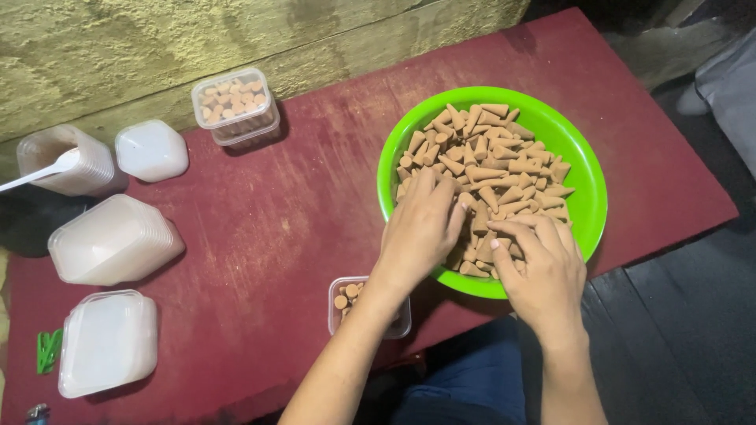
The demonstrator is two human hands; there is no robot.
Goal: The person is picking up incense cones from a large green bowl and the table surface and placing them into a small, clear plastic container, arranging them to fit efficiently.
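Left hand lies palm-down, fingers loosely open, on brown cones in the green bowl; right hand rests likewise, fingers curled open.

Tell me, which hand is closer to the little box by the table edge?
Left. The left hand reaches into the green bowl, its wrist right over the little box. The right hand is farther right, over the bowl's near rim.

The bowl is bright green. The cones in it are light brown. The table is dark red. The stacked boxes are clear, milky white. The wall is yellowish.
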